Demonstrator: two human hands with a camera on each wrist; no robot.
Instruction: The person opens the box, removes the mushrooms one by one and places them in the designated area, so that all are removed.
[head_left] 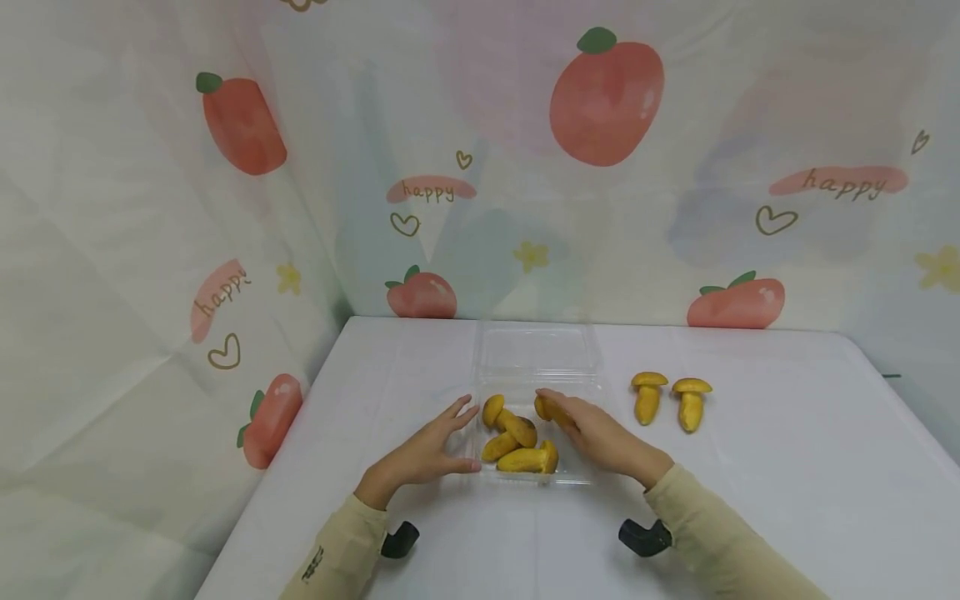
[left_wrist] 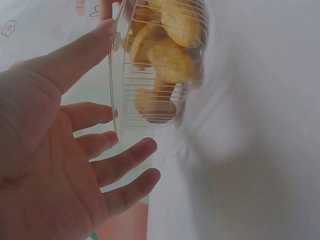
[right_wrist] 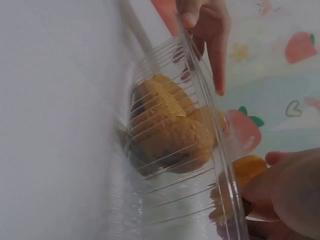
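Note:
A clear plastic clamshell box [head_left: 577,478] stands open on the table, its lid [head_left: 536,350] folded back. Inside lie yellow mushrooms [head_left: 527,460], some overlapping each other. My right hand [head_left: 603,437] is over the box's right side and grips another yellow mushroom [head_left: 550,408], partly hidden by the fingers. In the right wrist view that mushroom [right_wrist: 248,169] shows beyond the box rim. My left hand [head_left: 426,450] is at the left side of the box with fingers spread. Its thumb [left_wrist: 82,55] lies along the rim in the left wrist view.
Two more yellow mushrooms [head_left: 647,398] [head_left: 692,405] lie side by side on the white table [head_left: 780,467], right of the box. A printed fabric backdrop [head_left: 510,208] rises behind the table and on its left. Black curved pieces [head_left: 400,540] [head_left: 645,537] stick out by both sleeves.

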